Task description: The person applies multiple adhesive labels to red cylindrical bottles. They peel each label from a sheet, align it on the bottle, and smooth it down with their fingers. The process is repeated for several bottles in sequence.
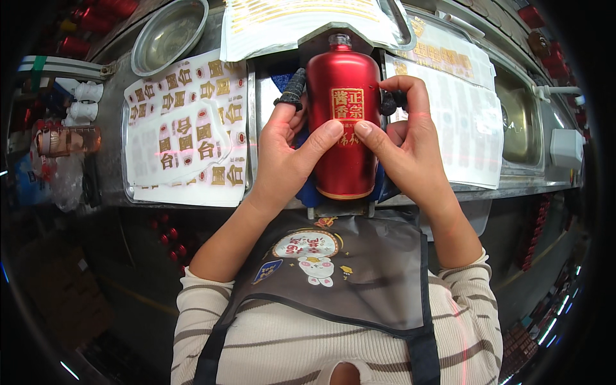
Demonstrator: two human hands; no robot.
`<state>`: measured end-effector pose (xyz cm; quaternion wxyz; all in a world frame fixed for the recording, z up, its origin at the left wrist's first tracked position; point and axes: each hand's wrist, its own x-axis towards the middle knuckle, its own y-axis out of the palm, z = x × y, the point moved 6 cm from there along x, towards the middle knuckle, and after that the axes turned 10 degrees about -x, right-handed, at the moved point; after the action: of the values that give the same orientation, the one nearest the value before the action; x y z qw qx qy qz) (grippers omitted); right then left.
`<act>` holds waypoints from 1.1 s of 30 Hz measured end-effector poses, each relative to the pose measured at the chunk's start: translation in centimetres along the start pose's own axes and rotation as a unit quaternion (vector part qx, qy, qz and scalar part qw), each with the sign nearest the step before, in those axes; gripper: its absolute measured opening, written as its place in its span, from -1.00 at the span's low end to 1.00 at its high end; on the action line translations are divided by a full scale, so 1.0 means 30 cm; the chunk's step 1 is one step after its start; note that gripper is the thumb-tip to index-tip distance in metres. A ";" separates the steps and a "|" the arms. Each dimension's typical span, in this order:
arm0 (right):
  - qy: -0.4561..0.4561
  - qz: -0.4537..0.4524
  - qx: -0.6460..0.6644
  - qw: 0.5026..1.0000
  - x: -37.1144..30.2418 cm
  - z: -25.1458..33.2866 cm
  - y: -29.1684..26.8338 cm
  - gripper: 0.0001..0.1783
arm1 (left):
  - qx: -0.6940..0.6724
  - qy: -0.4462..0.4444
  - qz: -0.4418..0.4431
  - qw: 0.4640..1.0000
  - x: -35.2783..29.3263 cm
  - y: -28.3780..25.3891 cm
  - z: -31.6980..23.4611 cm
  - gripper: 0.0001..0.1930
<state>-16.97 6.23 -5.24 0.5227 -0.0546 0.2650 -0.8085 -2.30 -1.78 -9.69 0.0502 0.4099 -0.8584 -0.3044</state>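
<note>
A glossy red bottle (342, 170) with a clear neck and gold lettering on its front lies tilted in a metal holder (335, 32), neck pointing away from me. My left hand (290, 144) holds its left side, the thumb pressed on the lower edge of the gold lettering. A black finger cot (293, 86) covers my left index finger, which stretches along the bottle. From the other side my right hand (414, 147) grips it, thumb close to the left one and index fingertip at the bottle's shoulder. Another dark finger cot (392, 101) shows on a right finger beside the bottle.
Sheets of gold character stickers (186, 138) lie in a tray on the left, and paler backing sheets (471, 141) on the right. Behind are more gold-striped sheets (308, 22) and a metal bowl (170, 35). A bottle of amber liquid (67, 140) stands far left.
</note>
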 end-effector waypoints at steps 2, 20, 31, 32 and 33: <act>-0.002 -0.005 0.014 1.000 0.002 0.001 0.003 -0.41 | 0.000 0.004 -0.006 1.000 -0.001 -0.004 0.003 -0.47; -0.299 -0.063 -0.144 0.941 -0.074 0.190 -0.076 -0.64 | 0.106 0.041 0.026 0.993 -0.031 -0.013 0.009 -0.46; -0.577 0.011 -0.267 0.771 -0.179 0.206 -0.008 -0.83 | -0.081 -0.002 0.042 0.996 -0.048 -0.025 0.029 -0.42; -0.536 0.036 -0.271 0.799 -0.167 0.222 0.010 -0.85 | -0.107 -0.013 0.048 0.993 -0.051 -0.027 0.032 -0.41; -0.485 0.009 -0.242 0.840 -0.079 0.239 -0.001 -0.86 | -0.081 -0.024 0.045 0.995 -0.046 -0.028 0.034 -0.48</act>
<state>-13.31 5.65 1.35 0.5620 -0.5621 0.1653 -0.5839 -1.16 -0.66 -10.76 0.0768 0.3579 -0.8494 -0.3801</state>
